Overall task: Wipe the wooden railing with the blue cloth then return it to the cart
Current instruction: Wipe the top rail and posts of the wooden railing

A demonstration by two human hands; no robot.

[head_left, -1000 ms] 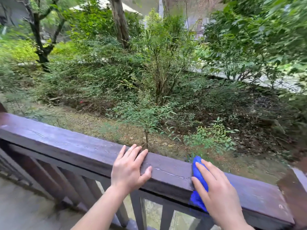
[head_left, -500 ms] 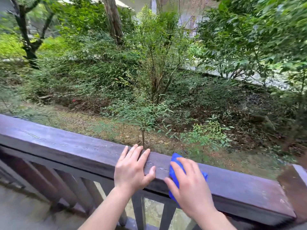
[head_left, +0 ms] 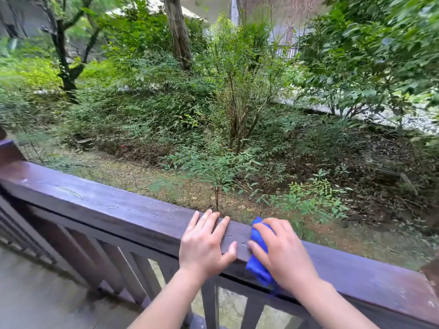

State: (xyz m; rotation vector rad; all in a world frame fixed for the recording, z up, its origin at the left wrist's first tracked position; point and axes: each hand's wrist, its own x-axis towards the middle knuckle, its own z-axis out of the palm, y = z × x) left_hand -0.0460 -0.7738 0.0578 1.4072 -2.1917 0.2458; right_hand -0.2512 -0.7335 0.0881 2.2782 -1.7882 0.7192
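A person's right hand (head_left: 282, 255) presses a bunched blue cloth (head_left: 257, 264) against the top of a dark wooden railing (head_left: 114, 210), fingers spread over the fabric and gripping it. Most of the cloth is hidden under the palm; only a peak at the rail's far edge and a fold hanging over the near edge show. The left hand (head_left: 204, 245) lies flat and open on the rail just beside the cloth, grasping nothing, its thumb hooked over the near edge and close to the right hand's fingertips. Both bare forearms run out of the bottom of the frame. Beads of water dot the rail's top to the left of the hands. Slanted balusters (head_left: 123, 262) below the rail are partly blocked by the arms, and the rail's right end is cut off at the frame's edge. Beyond the far edge, shrubs (head_left: 237, 96) and tree trunks (head_left: 178, 32) fill a garden, softened by blur, with a pale building barely legible behind the leaves. No cart is in view.
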